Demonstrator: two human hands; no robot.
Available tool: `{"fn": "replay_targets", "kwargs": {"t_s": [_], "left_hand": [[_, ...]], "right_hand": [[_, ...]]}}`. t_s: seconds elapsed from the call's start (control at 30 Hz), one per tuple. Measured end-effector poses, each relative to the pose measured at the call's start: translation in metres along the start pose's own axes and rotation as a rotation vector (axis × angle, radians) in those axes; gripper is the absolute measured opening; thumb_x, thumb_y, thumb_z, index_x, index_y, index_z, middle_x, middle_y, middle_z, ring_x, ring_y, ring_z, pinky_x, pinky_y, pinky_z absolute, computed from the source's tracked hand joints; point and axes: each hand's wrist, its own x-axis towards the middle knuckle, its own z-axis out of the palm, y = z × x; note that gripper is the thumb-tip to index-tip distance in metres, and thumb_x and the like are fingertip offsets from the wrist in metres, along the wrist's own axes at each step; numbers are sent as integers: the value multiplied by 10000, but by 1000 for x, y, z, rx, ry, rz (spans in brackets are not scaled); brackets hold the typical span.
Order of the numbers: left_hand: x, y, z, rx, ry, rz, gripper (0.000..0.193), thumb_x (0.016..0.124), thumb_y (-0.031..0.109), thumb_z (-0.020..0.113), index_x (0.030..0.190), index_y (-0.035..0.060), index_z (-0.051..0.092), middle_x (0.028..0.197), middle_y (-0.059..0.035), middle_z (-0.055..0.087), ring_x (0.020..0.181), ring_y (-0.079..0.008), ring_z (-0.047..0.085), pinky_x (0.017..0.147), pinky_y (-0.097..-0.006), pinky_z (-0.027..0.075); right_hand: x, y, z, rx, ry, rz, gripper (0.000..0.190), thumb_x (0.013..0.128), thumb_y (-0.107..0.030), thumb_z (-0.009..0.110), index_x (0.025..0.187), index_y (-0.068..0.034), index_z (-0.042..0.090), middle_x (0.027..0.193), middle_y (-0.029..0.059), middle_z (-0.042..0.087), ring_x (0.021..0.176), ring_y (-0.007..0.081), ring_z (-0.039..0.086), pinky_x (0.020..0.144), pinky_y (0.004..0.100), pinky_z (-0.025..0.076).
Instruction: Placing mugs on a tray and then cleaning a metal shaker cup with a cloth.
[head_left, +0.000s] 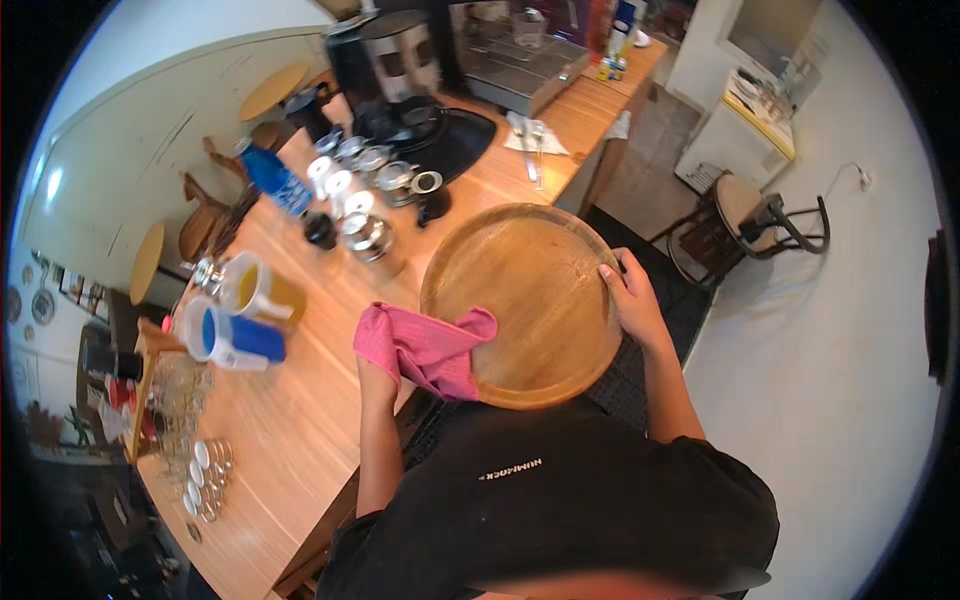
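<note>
A round wooden tray (544, 315) with a raised rim is held up in front of my body, its inner face towards me. My right hand (636, 296) grips the rim on the right, thumb over the edge. A pink cloth (435, 356) drapes over the lower left of the tray. Under and around that cloth is my left hand (378, 381), holding it at the tray's left edge. The cloth hides most of those fingers, so how they meet the tray is hidden.
The wooden counter (300, 442) carries a blue-filled pitcher (240, 339), a yellow-filled pitcher (262, 292), several small cups (204, 476), a metal pot (367, 236) and a coffee grinder (397, 67). Spoons (529, 146) lie on a napkin. A chair (739, 221) stands at right.
</note>
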Motion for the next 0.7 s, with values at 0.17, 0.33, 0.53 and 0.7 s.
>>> {"fn": "replay_targets", "kwargs": {"t_s": [0.17,0.33,0.53,0.7], "left_hand": [[24,9,98,-234,-22,-74,464,1037,317,498,1354,-20,534,1301,-92,600,1227,-218,555,1043,-361,435],[51,19,199,-717,-202,-316,385,1029,272,562,1329,33,535,1256,-72,604,1171,-212,587,994,-355,487],[94,28,309,-400,-498,-149,387,953,158,613,1317,53,540,1222,-69,625,1104,-205,618,964,-341,510],[93,73,394,-495,-539,-195,372,948,200,567,1280,33,557,1164,-88,648,1038,-229,648,890,-362,550]], "right_hand": [[23,32,-67,25,130,2,215,1047,-210,510,1114,-7,538,921,78,621,855,129,594,787,306,486],[35,56,-134,161,242,18,206,1045,-216,510,1103,-19,536,925,92,626,855,136,592,796,323,484],[36,77,-219,1,510,35,199,1044,-204,508,1084,-11,532,917,65,588,886,120,548,832,306,464],[33,74,-274,31,722,53,151,1048,-151,499,1090,-9,533,934,43,588,875,106,538,821,292,464]]}}
